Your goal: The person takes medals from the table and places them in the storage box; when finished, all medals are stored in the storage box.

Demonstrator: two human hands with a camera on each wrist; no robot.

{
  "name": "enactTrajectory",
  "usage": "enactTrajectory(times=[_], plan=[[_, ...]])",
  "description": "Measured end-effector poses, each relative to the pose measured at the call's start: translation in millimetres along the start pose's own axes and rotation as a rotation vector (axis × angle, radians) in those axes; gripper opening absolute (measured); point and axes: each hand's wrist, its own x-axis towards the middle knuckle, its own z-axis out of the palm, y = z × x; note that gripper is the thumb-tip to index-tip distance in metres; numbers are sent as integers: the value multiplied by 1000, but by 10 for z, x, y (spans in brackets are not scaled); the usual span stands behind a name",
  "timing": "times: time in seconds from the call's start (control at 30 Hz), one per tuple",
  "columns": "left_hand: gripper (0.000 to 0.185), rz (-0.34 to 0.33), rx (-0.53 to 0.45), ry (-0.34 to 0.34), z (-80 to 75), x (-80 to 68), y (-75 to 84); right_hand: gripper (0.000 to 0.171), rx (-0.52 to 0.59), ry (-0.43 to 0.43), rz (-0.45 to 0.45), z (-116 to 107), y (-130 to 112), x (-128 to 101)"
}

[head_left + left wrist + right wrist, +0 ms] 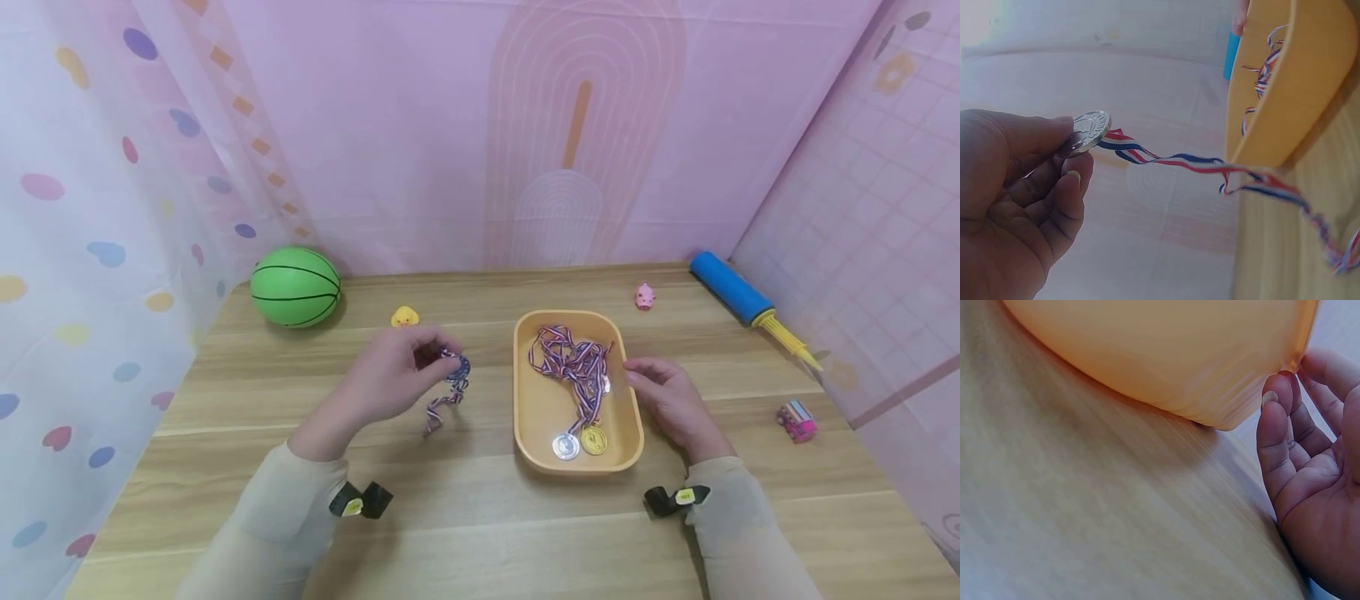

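I see yellow tray (525, 400) centre frame holding ribboned medals (579, 442). My left hand (390, 379) pinches silver medal (1088, 130) left of tray, ribbon (1210, 164) trailing toward tray. Right hand (671, 400) relaxed, fingertips touching tray's right rim.

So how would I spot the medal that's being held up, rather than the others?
Start at the yellow oval plastic tray in the middle of the wooden table. Just left of it, the left hand pinches a silver round medal on a red, white and blue striped ribbon. The other medals lie inside the tray.
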Motion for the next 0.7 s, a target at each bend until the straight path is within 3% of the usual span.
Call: enactTrajectory(times=[0.23,0.5,0.7], plan=[[6,100,21,12,-75,352,196,37,-24,6,14,7,-16,-4],[8,128,-41,-17,-203,790,485,36,-8,8,15,18,-22,-9],[10,148,-79,22,-266,1112,674,34,28,17,17,36,-29,-18]])
